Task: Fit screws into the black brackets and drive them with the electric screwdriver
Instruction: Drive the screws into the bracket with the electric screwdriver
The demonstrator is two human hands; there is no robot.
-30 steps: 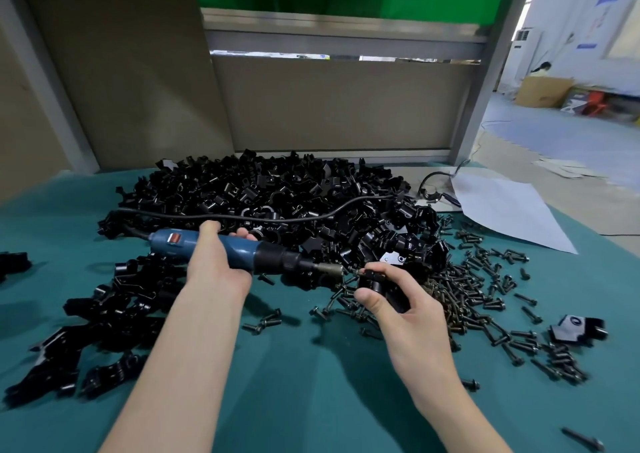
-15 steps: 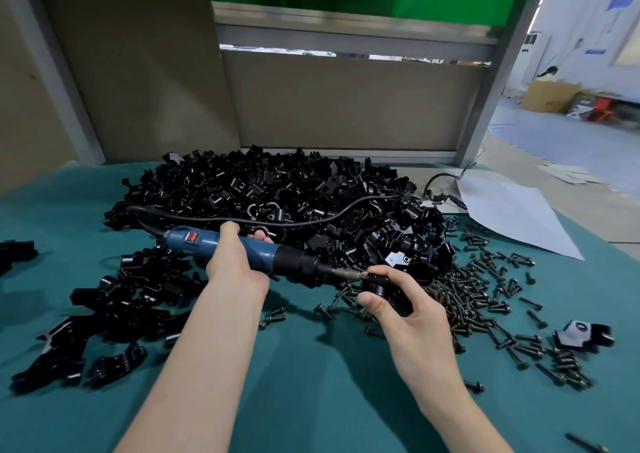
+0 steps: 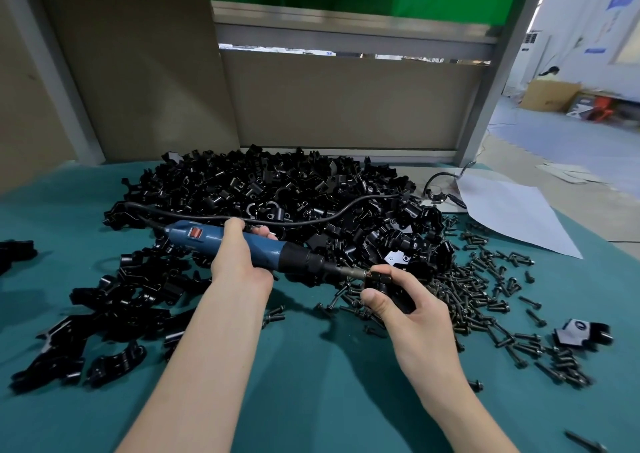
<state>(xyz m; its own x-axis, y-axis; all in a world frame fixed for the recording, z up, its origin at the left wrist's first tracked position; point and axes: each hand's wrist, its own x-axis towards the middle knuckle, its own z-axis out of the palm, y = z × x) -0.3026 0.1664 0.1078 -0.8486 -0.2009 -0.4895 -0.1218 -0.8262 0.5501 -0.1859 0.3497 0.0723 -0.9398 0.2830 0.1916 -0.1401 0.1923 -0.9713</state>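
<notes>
Screwdriver (image 3: pixel 268 250) in grip of left hand (image 3: pixel 239 262), bit (image 3: pixel 349 272) against bracket (image 3: pixel 381 281) in right hand (image 3: pixel 419 314) grip

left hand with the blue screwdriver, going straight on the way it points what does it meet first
The small black bracket pinched in the right hand; the blue electric screwdriver in the left hand seems to touch it.

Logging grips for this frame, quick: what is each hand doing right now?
Left hand: closed around the blue electric screwdriver.
Right hand: closed on a black bracket, which it holds at the driver's tip.
</notes>
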